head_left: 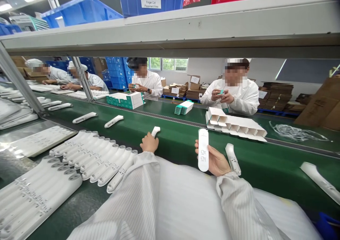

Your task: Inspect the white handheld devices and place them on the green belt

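Note:
My right hand [219, 161] holds up a long white plastic piece [203, 149] with rounded ends. Dark printed marks show on its lower half, and it stands nearly upright between thumb and fingers. Farther left, my left hand [149, 143] is closed around a white curved plastic housing [156, 130], whose bent end sticks out past the fingers over the green belt. Just right of my right hand, another white housing [233, 158] lies on the belt. Rows of similar housings [103, 156] lie side by side to the left of my left arm.
More housings lie along the green conveyor belt [183, 137]. Across it, co-workers in white coats handle small items beside white boxes [236, 125] and green-and-white cartons [126, 100]. A shelf [170, 31] carrying blue bins [151, 1] runs overhead, with a metal post [23, 80] at left.

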Tool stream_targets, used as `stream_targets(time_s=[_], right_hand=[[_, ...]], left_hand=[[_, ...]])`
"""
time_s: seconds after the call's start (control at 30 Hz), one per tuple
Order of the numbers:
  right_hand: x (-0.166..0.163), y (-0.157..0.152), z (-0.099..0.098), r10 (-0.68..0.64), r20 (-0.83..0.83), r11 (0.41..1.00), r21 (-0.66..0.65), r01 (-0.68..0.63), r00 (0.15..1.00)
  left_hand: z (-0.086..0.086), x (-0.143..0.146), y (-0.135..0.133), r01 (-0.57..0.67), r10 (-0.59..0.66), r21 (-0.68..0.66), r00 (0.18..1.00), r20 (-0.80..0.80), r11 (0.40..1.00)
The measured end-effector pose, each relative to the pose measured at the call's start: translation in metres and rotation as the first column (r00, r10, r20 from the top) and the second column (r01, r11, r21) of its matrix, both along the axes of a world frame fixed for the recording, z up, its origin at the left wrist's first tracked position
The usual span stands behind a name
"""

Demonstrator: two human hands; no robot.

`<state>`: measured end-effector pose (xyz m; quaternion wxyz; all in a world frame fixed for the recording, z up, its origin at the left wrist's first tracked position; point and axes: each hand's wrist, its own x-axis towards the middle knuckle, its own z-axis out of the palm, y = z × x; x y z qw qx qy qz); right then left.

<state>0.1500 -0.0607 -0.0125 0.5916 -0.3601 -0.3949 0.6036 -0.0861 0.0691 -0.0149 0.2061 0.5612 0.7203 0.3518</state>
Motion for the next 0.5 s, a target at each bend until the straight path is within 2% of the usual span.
stream_targets(time_s=[0.07,0.17,0.3,0.37,0.43,0.5], right_hand=[[0.000,0.000,0.000,0.007,0.013,1.000,0.003,-0.007,1.000],[0.000,0.001,-0.001,0.019,-0.015,1.000,-0.014,-0.019,1.000],[-0.003,0.005,-0.002,-0.028,0.017,0.998,-0.048,0.029,0.999],[-0.004,0.009,-0.005,-0.077,0.083,0.996,-0.044,0.081,0.994],[-0.005,0.014,-0.010,-0.148,0.189,0.987,-0.026,0.156,0.971],[-0.005,0.020,-0.017,-0.250,0.349,0.964,0.008,0.264,0.903]], left_hand=[[-0.003,0.001,0.002,0.088,-0.081,-0.101,0.994,0.070,0.991],[-0.005,0.006,0.003,0.177,-0.149,-0.135,0.970,0.195,0.975],[-0.005,0.019,-0.003,0.334,-0.239,-0.159,0.870,0.432,0.929],[-0.004,0.029,-0.011,0.424,-0.251,-0.137,0.734,0.632,0.895],[-0.002,0.039,-0.020,0.533,-0.229,-0.078,0.486,0.843,0.843],[0.000,0.049,-0.030,0.632,-0.214,0.013,0.243,0.946,0.775]])
